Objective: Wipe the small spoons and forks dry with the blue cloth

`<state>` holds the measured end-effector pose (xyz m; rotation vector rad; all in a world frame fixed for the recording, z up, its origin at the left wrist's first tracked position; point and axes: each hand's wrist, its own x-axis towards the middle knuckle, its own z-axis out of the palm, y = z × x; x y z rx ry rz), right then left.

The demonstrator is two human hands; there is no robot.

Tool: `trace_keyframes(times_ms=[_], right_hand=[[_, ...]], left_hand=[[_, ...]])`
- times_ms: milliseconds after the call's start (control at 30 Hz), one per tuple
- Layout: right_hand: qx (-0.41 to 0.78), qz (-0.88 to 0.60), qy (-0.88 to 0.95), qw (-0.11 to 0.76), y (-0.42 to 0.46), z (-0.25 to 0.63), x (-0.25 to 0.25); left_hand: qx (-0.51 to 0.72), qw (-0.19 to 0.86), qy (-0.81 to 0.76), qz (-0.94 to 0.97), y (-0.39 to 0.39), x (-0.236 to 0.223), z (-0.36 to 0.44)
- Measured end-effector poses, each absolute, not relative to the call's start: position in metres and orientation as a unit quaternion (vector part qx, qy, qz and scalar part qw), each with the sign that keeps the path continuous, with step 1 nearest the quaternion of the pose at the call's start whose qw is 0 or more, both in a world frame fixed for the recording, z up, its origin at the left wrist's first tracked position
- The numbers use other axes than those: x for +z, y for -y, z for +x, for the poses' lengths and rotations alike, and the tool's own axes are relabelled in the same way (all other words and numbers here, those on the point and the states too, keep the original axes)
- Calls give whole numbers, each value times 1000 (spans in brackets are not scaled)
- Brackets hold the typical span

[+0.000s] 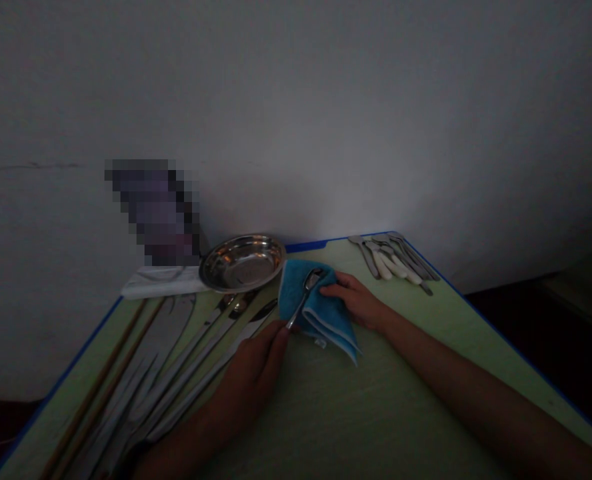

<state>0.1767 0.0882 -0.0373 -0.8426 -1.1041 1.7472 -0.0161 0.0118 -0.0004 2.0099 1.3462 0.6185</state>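
In the middle of the view, my left hand [263, 353] is closed around the handle of a metal spoon [301, 303]. The spoon's bowl points away from me and lies against a blue cloth [293, 280]. My right hand [359, 300] grips that cloth from the right side, fingers behind and thumb in front, near the spoon's bowl. The lower part of the cloth hangs down in folds, with a small white tag on its edge. Both hands are over the pale green table [371, 407].
A round steel bowl [243, 267] stands near the wall. Left of my hands lie long metal utensils [191, 360] and wooden chopsticks [101, 373]. Several spoons and white-handled cutlery [391, 257] are piled at the back right. A pixelated object [156, 213] leans at the wall above a white packet [163, 281].
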Motion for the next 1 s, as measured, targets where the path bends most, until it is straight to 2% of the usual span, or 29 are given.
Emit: trace_keyframes(times_ms=[167, 333, 533, 1000], right_hand=[[672, -323, 520, 416, -90, 179, -38], [605, -352, 587, 406, -90, 179, -37], [615, -365, 570, 405, -87, 176, -37], [667, -332, 487, 457, -89, 175, -42]], left_hand=[[192, 302, -508, 783, -11, -6, -17], [130, 232, -521, 811, -11, -13, -17], [75, 160, -530, 829, -10, -17, -16], [90, 198, -508, 833, -12, -15, -17]])
